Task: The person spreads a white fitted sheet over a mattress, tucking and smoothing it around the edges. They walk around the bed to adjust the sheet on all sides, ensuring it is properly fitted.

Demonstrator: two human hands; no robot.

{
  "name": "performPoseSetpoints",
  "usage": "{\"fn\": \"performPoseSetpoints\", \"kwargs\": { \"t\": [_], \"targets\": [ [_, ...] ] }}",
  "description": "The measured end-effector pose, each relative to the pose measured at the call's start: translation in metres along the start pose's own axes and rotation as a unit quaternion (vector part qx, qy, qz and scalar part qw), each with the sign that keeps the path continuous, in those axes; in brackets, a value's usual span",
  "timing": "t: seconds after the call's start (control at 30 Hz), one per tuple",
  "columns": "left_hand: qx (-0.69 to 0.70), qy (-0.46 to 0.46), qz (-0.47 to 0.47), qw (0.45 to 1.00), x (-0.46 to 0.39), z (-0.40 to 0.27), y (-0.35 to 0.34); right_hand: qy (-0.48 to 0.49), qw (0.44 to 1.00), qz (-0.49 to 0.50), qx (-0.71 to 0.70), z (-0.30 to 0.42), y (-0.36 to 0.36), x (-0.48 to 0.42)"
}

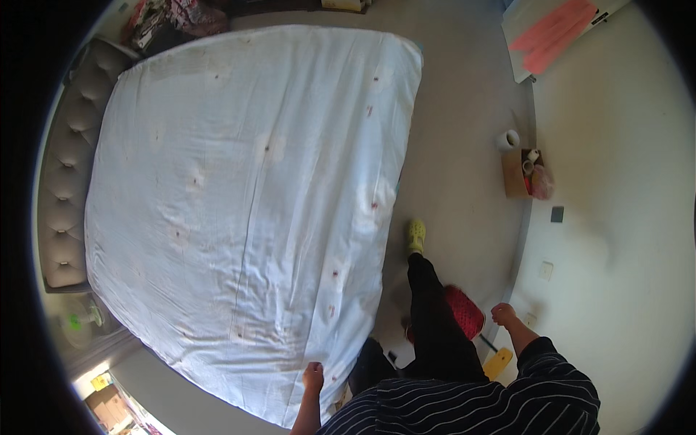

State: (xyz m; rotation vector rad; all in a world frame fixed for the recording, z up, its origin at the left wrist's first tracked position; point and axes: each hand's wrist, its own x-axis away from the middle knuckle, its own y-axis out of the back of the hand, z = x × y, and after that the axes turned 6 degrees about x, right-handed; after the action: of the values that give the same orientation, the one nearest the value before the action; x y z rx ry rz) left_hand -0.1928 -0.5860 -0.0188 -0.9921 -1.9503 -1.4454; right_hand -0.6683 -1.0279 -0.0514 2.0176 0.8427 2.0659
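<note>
Before me lies a bed with a thin white cover [255,190] over its mattress, wrinkled most near my side. My left hand [313,376] is curled above the cover's near edge, with nothing seen in it; whether it touches the cloth is hard to tell. Out to the right, my right hand [504,315] is curled too, near the wall and close to a red woven basket [466,314]. No object shows in that hand. The basket is partly hidden behind my leg.
A tufted headboard [68,165] borders the bed's left side. By the right wall stand a cardboard box [515,176] with rolls in it and a white roll [509,140]. A yellow object [498,363] is beside my right arm. Bundled cloths [198,17] lie past the far corner.
</note>
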Motion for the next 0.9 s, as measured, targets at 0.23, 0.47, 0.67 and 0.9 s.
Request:
{"fn": "performPoseSetpoints", "kwargs": {
  "t": [0.23,0.47,0.67,0.9],
  "targets": [
    [0.341,0.123,0.052,0.931,-0.027,-0.222,-0.02,0.148,0.885,-0.114,-0.427,0.145,0.273,-0.128],
    [0.352,-0.026,0.196,0.915,-0.061,-0.447,-0.05,0.134,0.751,-0.065,-0.643,0.219,0.459,-0.205],
    [0.355,0.033,0.107,0.928,-0.107,-0.528,-0.02,0.109,0.659,0.016,-0.744,0.271,0.554,-0.296],
    [0.322,-0.003,0.087,0.943,-0.187,-0.637,-0.013,-0.014,0.515,0.088,-0.853,0.348,0.661,-0.412]
  ]
}}
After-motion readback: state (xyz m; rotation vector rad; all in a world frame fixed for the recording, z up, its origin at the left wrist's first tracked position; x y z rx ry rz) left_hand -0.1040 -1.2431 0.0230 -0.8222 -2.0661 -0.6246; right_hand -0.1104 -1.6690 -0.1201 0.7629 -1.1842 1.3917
